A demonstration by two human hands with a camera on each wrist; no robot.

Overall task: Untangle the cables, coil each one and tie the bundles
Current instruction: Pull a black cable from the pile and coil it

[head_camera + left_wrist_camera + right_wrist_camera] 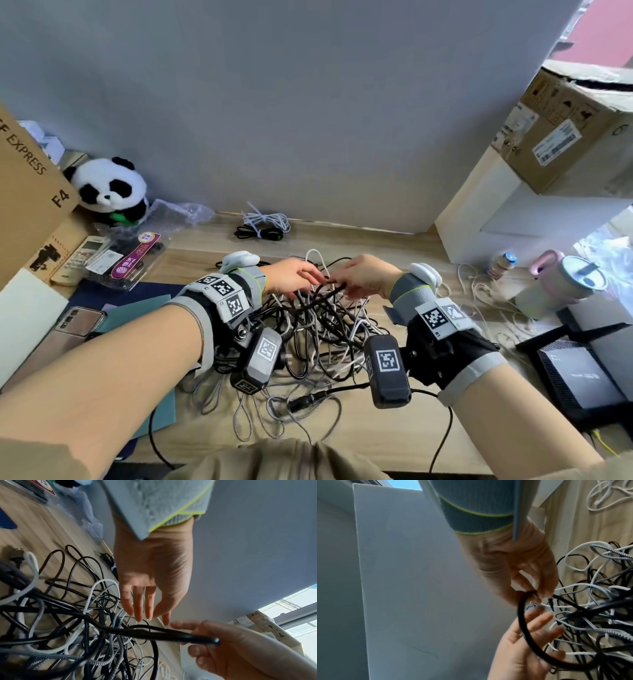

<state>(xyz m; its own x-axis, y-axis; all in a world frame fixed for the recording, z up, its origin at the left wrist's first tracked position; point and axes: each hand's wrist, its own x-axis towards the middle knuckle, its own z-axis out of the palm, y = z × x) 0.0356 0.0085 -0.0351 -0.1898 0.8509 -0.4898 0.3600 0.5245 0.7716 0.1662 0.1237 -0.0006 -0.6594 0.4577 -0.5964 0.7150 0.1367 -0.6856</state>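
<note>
A tangle of black, white and braided grey cables [325, 332] lies on the wooden desk [376, 442] in front of me. Both hands meet just above it. My right hand [347, 286] pinches a loop of thick black cable [522, 623] between thumb and fingertips [544, 592]. In the left wrist view that black cable [163, 632] runs from the pile into the right hand [240, 650]. My left hand [306, 277] is held open with straight fingers [139, 605] next to the loop; in the right wrist view the loop crosses in front of the left hand [527, 642].
Two tied coils, one white and one black [263, 226], lie by the back wall. A loose white cable [486, 294], a tumbler [561, 284] and a black router [582, 373] are at the right. A panda toy [109, 188], remote [82, 257] and phone [80, 320] are at the left.
</note>
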